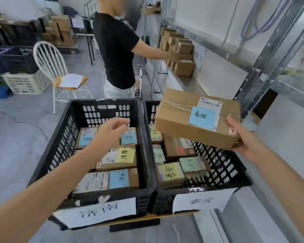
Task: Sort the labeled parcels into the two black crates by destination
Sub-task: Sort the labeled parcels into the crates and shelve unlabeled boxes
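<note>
R grip [244, 137] holds box [179, 109] by its near corner above right crate [225, 167], L grip [112, 127] loose & empty over left crate [63, 146]; placing step, tag [202, 117] seems to match that crate's sign [200, 201], so next: lower box in.

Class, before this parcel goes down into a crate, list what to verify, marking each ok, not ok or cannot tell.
1. Grip: right hand holds parcel by its corner: ok.
2. Label: blue note matches sign on right crate: ok, characters look alike.
3. Position: parcel above right crate: ok.
4. Room to lie flat there: cannot tell.
5. Clearance: left hand open above left crate, out of the way: ok.
</note>
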A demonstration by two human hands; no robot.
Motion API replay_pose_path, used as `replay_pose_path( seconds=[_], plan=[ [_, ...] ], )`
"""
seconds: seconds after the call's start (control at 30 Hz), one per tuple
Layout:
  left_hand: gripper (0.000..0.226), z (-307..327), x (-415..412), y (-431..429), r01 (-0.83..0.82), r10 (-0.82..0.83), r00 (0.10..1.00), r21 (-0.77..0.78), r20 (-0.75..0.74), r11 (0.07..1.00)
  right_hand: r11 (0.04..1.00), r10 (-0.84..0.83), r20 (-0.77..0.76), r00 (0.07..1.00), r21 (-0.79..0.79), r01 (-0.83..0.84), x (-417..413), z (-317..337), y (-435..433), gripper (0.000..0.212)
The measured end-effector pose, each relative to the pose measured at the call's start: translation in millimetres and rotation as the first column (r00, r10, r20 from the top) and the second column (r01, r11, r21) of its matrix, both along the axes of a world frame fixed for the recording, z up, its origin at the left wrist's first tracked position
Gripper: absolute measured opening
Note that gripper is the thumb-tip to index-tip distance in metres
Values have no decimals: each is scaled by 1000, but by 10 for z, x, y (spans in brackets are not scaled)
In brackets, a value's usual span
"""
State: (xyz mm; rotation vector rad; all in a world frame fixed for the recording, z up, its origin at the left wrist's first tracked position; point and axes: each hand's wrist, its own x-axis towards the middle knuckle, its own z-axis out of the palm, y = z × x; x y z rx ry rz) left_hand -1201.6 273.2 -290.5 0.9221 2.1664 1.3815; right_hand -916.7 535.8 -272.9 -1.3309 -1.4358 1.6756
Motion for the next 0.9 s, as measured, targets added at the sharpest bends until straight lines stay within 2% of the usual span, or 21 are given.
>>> replay_pose_path(
  seconds=[0.17,0.27,0.37,0.53,0.63,0.73,0.83,0.9],
  plan=[
    [26,-160,-172,445,51,-50,999,-31,19,998,997,22,57,998,-71,-18,-39,-304,210,36],
    [27,-221,-177,712,99,-98,995,-55,26,994,987,116,140,983,-124,-98,-8,-467,345,35],
    [27,-231,-178,962,108,-108,994,-76,6,991,956,222,237,946,-245,-163,-6,-669,375,29],
    [29,-189,-50,1321,138,-139,990,-64,-15,988,867,372,255,893,-438,-236,187,-982,466,35],
    [30,-187,39,1564,171,-173,985,-67,-22,983,761,533,272,802,-569,-313,298,-1085,543,46],
    [29,-216,147,1802,180,-184,982,-71,-43,981,646,680,259,686,-656,-392,321,-1148,635,38],
    [30,-248,278,1996,222,-226,974,-90,-32,971,629,748,370,551,-660,-411,237,-1217,687,34],
    [30,-284,357,2116,239,-242,970,-99,-18,966,653,757,526,388,-615,-442,143,-1274,667,37]
  ],
)
